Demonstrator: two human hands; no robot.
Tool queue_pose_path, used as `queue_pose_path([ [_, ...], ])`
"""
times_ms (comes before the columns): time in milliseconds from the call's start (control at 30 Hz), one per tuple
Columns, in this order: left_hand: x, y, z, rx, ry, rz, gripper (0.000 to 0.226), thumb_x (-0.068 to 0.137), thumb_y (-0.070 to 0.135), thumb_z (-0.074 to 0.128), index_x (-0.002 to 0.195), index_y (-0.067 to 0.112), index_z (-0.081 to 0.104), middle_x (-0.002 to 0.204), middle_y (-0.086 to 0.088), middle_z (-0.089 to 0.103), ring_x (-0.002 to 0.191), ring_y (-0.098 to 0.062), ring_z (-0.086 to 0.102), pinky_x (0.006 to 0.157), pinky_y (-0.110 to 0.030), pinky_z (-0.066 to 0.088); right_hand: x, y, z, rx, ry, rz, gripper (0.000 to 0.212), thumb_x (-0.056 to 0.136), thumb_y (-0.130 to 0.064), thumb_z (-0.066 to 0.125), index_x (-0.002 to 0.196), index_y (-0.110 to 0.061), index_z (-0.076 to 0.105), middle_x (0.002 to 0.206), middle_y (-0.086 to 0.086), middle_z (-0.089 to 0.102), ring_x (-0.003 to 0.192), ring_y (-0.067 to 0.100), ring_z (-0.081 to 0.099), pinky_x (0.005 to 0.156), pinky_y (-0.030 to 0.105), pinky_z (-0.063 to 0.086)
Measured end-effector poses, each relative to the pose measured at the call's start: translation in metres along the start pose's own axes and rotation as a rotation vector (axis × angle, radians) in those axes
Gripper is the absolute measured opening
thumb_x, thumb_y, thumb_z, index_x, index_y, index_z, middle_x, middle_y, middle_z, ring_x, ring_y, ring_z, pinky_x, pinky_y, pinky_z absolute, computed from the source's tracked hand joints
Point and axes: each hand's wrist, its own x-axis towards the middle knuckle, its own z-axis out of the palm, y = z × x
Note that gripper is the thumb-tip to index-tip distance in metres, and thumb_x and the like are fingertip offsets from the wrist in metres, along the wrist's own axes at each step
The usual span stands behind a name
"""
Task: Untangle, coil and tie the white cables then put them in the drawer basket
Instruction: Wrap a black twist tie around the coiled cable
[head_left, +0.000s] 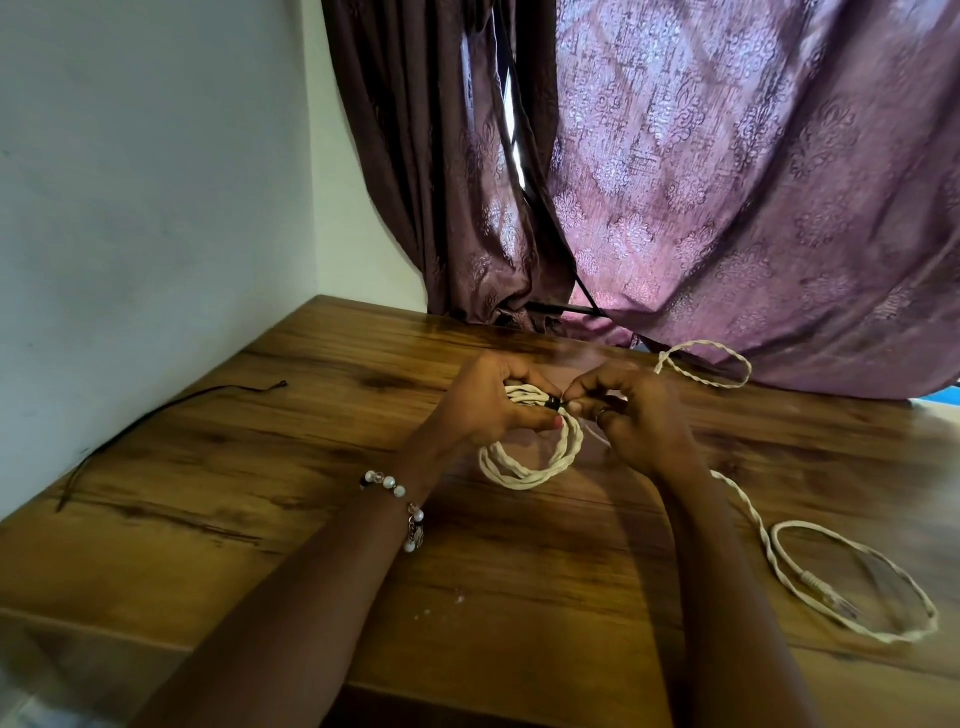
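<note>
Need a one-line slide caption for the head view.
Both hands, left hand and right hand, fasten a black tie around a coiled white cable on the wooden table.

This looks like a room in a home. Heavy purple damask curtains (727, 182) hang over a window, daylight showing through the gap between them, and their hems drape onto a wood-grain surface (260, 467) pushed into the corner of plain painted white walls (130, 182).
</note>
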Motion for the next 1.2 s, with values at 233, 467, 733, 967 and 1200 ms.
queue_pose_path([
  [233, 0.001, -0.006, 0.001, -0.086, -0.014, -0.054, 0.026, 0.064, -0.003, 0.083, 0.084, 0.009, 0.073, 0.085, -0.014, 0.072, 0.075, -0.031, 0.070, 0.068, -0.057, 0.057, 0.001, 0.001, 0.001, 0.077, 0.002, 0.022, 0.027, 0.068, 0.014, 0.073, 0.072, -0.013, 0.073, 0.070, -0.010, 0.067, 0.066, -0.003, 0.063, 0.064, 0.009, 0.049],
  [467, 0.002, -0.006, 0.002, 0.055, -0.017, 0.050, 0.031, 0.062, 0.000, 0.085, 0.090, 0.002, 0.074, 0.085, -0.006, 0.072, 0.071, -0.011, 0.067, 0.062, -0.021, 0.054, 0.002, 0.000, 0.000, 0.252, -0.005, 0.186, 0.039, 0.066, 0.025, 0.064, 0.066, -0.014, 0.071, 0.069, 0.003, 0.071, 0.064, 0.011, 0.067, 0.063, 0.020, 0.054],
  [733, 0.006, -0.012, 0.003, 0.085, -0.005, 0.065, 0.035, 0.062, 0.005, 0.087, 0.094, 0.003, 0.074, 0.094, -0.009, 0.074, 0.083, -0.025, 0.071, 0.076, -0.041, 0.058, 0.002, 0.002, -0.003, 0.417, -0.013, 0.251, 0.064, 0.064, 0.025, 0.069, 0.119, -0.007, 0.064, 0.067, 0.011, 0.070, 0.064, 0.019, 0.068, 0.064, 0.024, 0.055],
  [967, 0.008, -0.017, 0.001, 0.095, 0.019, 0.053, 0.035, 0.060, 0.005, 0.087, 0.092, 0.004, 0.074, 0.090, -0.010, 0.073, 0.081, -0.026, 0.071, 0.074, -0.042, 0.059, 0.002, -0.007, 0.002, 0.387, -0.028, 0.269, 0.060, 0.067, 0.016, 0.074, 0.122, -0.004, 0.060, 0.073, 0.000, 0.071, 0.070, 0.006, 0.066, 0.072, 0.019, 0.053],
  [1200, 0.007, -0.017, 0.001, 0.012, 0.027, 0.001, 0.031, 0.062, 0.002, 0.086, 0.090, 0.005, 0.073, 0.087, -0.013, 0.074, 0.080, -0.032, 0.071, 0.070, -0.051, 0.058, 0.000, -0.005, -0.001, 0.229, -0.038, 0.240, 0.057, 0.073, 0.012, 0.072, 0.125, -0.006, 0.057, 0.074, 0.000, 0.071, 0.075, 0.001, 0.064, 0.089, 0.026, 0.049],
])
